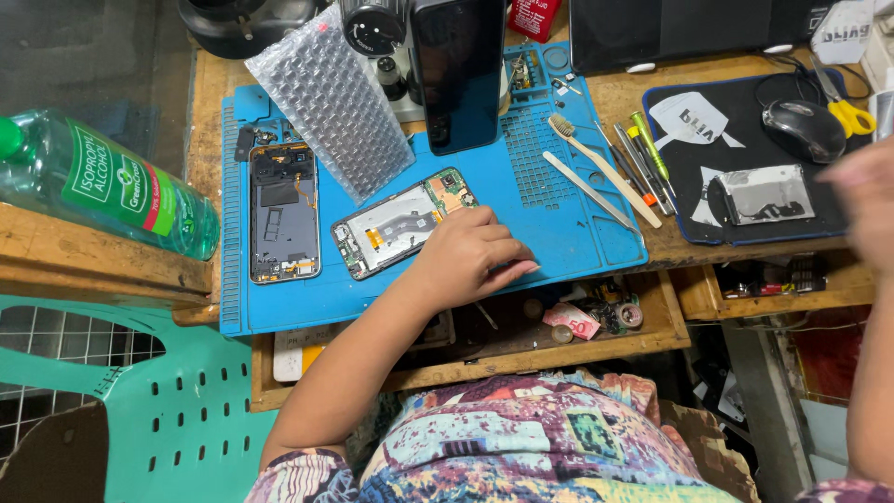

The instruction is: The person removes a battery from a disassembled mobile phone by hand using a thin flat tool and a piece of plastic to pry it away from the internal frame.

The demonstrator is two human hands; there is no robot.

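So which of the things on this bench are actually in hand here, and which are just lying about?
In hand:
- opened phone, at the left hand
- phone back shell beside it
- blue work mat

Lying about:
- bubble wrap
- alcohol bottle
- toothbrush
- mouse
- scissors

The right hand is blurred, raised.

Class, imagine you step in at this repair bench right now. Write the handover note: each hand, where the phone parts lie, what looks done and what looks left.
Left hand: palm down on the blue work mat, fingers resting beside the opened phone, holding nothing.
Right hand: raised at the right edge of view, blurred; whether it holds anything cannot be told.
Parts: the opened phone lies tilted mid-mat, its inner boards exposed. A second phone frame lies upright to its left. A bubble-wrap sheet sits above them.
Tools: toothbrush and screwdrivers at the mat's right edge.
Done: back cover off.
Left: inner parts are in place; nothing reassembled.
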